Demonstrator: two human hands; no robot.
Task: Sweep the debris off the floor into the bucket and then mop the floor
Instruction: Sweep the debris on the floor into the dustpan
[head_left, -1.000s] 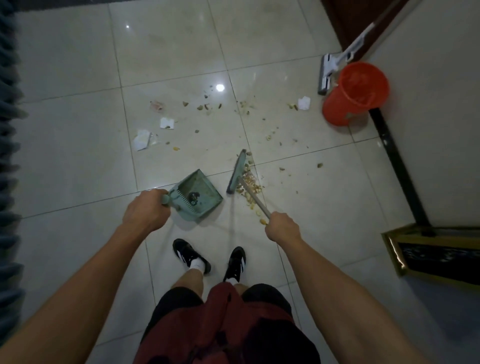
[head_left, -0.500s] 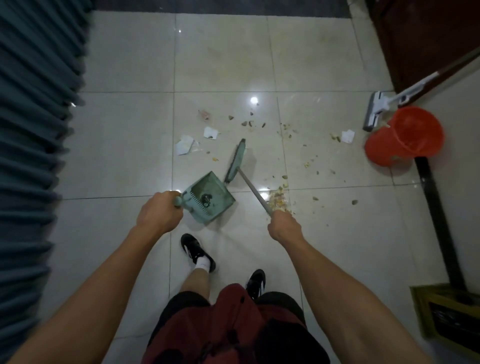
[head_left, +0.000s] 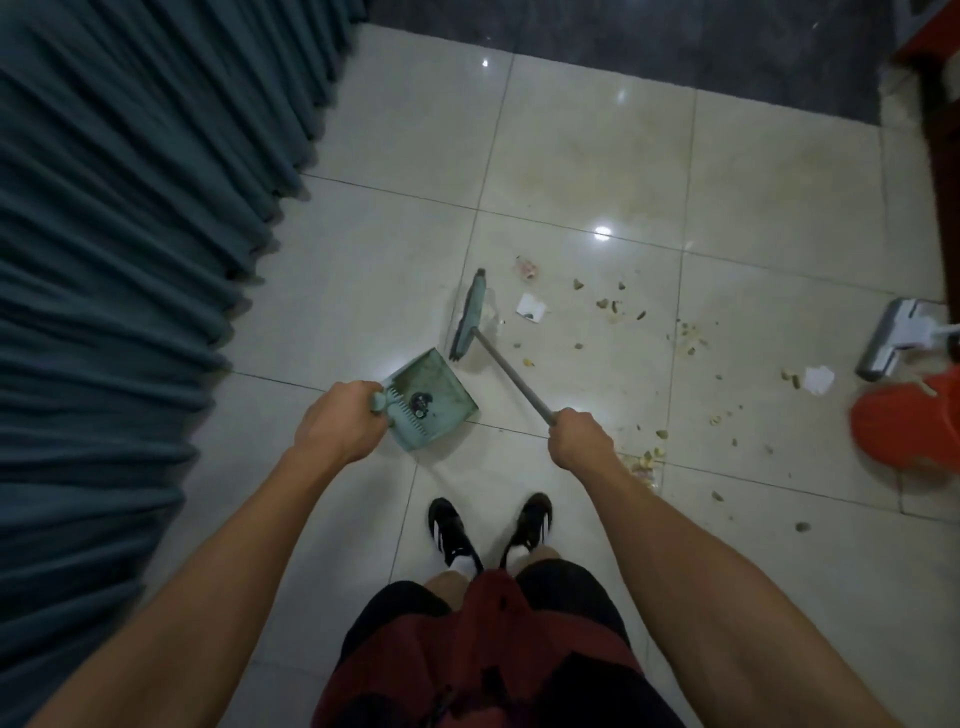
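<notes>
Lighting: dim, cool, from overhead. Glare: small bright spots on the glossy floor tiles (head_left: 602, 232). Shadows: soft, under the dustpan (head_left: 434, 397). Distortion: wide-angle bending at edges. Blur: slight on the curtain (head_left: 114, 249), left edge.

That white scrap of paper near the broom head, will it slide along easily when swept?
Probably: the paper scrap looks thin and light, so the broom should push it easily. It lies flat on glossy tile, so bristles might ride over it instead.
</notes>
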